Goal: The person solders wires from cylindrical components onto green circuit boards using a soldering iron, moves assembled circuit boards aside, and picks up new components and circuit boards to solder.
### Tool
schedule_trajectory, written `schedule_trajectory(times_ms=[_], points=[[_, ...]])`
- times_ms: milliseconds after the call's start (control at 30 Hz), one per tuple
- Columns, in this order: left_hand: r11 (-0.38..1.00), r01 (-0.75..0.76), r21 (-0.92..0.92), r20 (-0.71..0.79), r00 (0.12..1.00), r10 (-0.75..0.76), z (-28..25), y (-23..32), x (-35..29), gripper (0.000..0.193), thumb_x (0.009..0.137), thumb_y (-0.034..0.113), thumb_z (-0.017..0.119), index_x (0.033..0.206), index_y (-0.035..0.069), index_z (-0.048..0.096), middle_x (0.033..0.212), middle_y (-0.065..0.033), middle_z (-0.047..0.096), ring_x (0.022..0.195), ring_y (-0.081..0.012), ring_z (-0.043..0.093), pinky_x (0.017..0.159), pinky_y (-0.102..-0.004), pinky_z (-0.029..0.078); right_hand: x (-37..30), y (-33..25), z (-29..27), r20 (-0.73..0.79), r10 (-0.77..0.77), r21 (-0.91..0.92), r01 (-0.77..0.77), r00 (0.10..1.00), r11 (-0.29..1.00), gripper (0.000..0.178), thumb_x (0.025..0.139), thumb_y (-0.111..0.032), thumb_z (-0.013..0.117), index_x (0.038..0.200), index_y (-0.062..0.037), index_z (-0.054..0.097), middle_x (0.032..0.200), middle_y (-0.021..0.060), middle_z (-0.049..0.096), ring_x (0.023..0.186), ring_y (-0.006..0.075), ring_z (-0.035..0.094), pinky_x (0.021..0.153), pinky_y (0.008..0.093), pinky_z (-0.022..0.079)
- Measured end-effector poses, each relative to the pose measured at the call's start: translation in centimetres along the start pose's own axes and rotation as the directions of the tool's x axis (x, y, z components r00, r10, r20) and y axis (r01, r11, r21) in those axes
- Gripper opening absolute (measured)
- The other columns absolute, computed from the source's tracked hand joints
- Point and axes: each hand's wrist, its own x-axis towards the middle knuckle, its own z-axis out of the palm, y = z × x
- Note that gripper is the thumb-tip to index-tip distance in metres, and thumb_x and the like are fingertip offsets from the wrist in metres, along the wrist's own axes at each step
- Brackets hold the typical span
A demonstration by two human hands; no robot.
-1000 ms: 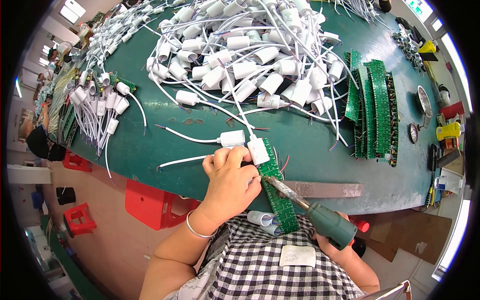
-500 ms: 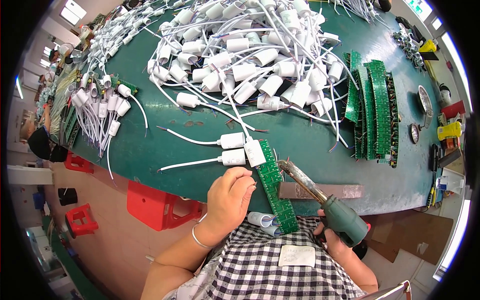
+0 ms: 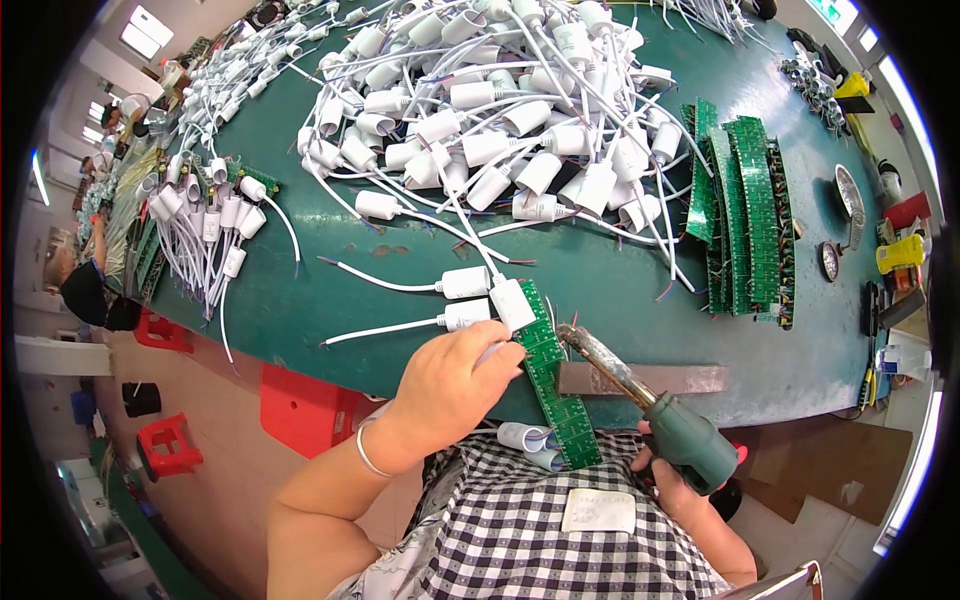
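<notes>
My left hand (image 3: 452,375) is closed, thumb and fingers pinched together at the left edge of a narrow green circuit board strip (image 3: 558,395). What the fingers hold, if anything, is hidden. Just beyond them lies a white lamp socket with a cable (image 3: 466,314), partly covered by the hand. A second white socket (image 3: 465,281) rests behind it, and a third socket (image 3: 513,304) lies over the strip's far end. My right hand (image 3: 675,485) grips a dark green soldering gun (image 3: 690,440), its metal tip beside the strip's right edge. More sockets (image 3: 522,437) sit under the strip's near end.
A brownish flat bar (image 3: 640,380) lies under the soldering gun's barrel. Behind is a large heap of white cabled sockets (image 3: 490,145). Stacked circuit board strips (image 3: 755,215) stand at right, near small metal dishes (image 3: 830,262). Bundled sockets (image 3: 195,215) lie left; red stools (image 3: 300,410) stand below.
My left hand has moved forward and slightly right, from beside the strip to the lower socket and the strip's edge. The right hand and soldering gun have hardly moved.
</notes>
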Motion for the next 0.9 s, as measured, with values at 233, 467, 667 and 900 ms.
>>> schedule_trajectory(times_ms=[233, 467, 667, 900], points=[[0.977, 0.172, -0.127, -0.175, 0.966, -0.193, 1.8, 0.7, -1.8, 0.047, 0.070, 0.005, 0.073, 0.115, 0.005, 0.059, 0.100, -0.0117, 0.059, 0.088, -0.0294, 0.059, 0.076, -0.0384, 0.050, 0.4, -0.8, 0.6, -0.099, 0.033, 0.063, -0.027, 0.995, 0.998, 0.044, 0.084, -0.009, 0.054, 0.126, 0.0023, 0.047, 0.119, 0.0149, 0.057, 0.071, 0.0183, 0.060, 0.067, 0.0321, 0.051], [0.954, 0.253, -0.158, -0.249, 0.925, -0.287, 2.7, 0.8, -2.3, 0.040, 0.070, 0.007, 0.074, 0.108, 0.003, 0.060, 0.094, -0.0122, 0.060, 0.089, -0.0320, 0.056, 0.080, -0.0417, 0.045, 0.8, -1.2, 1.2, -0.185, 0.034, 0.113, -0.013, 0.982, 0.993, 0.029, 0.082, -0.005, 0.057, 0.109, 0.0050, 0.053, 0.081, 0.0105, 0.061, 0.064, 0.0174, 0.063, 0.065, 0.0307, 0.051], [0.940, 0.241, -0.242, -0.250, 0.921, -0.300, 3.1, 0.4, -2.2, 0.019, 0.076, 0.008, 0.068, 0.093, 0.003, 0.060, 0.087, -0.0113, 0.060, 0.078, -0.0306, 0.058, 0.067, -0.0391, 0.047, 0.6, -1.2, 1.4, -0.204, 0.034, 0.155, -0.002, 0.978, 0.988, 0.031, 0.082, -0.006, 0.057, 0.111, 0.0055, 0.053, 0.087, 0.0126, 0.062, 0.064, 0.0177, 0.062, 0.065, 0.0306, 0.050], [0.899, 0.269, -0.345, -0.168, 0.925, -0.341, 2.6, 0.7, -1.2, 0.008, 0.076, 0.007, 0.062, 0.083, 0.003, 0.058, 0.077, -0.0096, 0.058, 0.064, -0.0288, 0.059, 0.055, -0.0368, 0.046, -0.1, -0.4, 0.9, -0.116, 0.041, 0.108, -0.028, 0.992, 0.994, 0.050, 0.086, -0.018, 0.062, 0.128, 0.0020, 0.044, 0.116, 0.0148, 0.059, 0.070, 0.0188, 0.060, 0.067, 0.0320, 0.051]])
